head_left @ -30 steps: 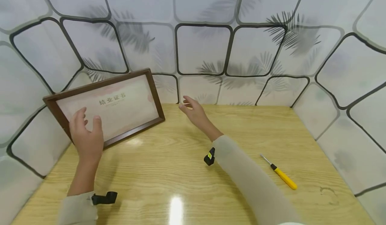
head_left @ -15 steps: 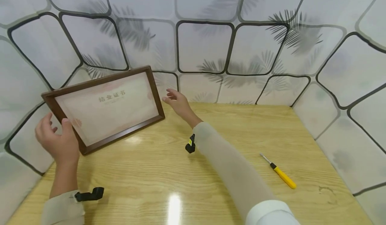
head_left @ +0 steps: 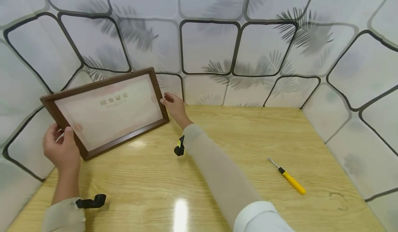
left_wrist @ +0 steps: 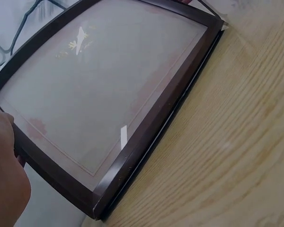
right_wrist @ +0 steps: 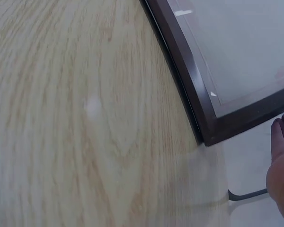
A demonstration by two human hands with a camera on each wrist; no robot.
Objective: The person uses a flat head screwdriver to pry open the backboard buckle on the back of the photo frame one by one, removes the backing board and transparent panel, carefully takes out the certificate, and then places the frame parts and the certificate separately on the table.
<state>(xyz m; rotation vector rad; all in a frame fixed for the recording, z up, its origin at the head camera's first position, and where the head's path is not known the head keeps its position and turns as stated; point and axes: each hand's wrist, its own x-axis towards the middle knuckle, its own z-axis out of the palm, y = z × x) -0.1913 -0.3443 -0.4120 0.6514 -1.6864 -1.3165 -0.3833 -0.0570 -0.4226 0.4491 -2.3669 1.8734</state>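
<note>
A brown picture frame (head_left: 124, 135) with a certificate (head_left: 109, 118) behind its glass leans tilted against the patterned wall, its lower edge on the table. At its left side my left hand (head_left: 62, 147) grips the edge, the thumb in front and the fingers partly hidden behind; the left wrist view shows that hand (left_wrist: 4, 170) at the frame's side (left_wrist: 47, 170). My right hand (head_left: 175, 108) is at the right edge, its thumb tip meeting the wood. Seen from the right wrist, the fingers (right_wrist: 278, 139) are fairly straight, close beside the frame's side (right_wrist: 246, 122).
A screwdriver (head_left: 292, 182) with a yellow handle lies on the right part of the wood-grain table (head_left: 149, 183). Walls with a stone-and-leaf pattern (head_left: 208, 48) enclose the back and both sides.
My left hand has moved left from in front of the certificate to the frame's left edge and taken hold there. My right hand has moved left to the right edge. The frame stays nearly still.
</note>
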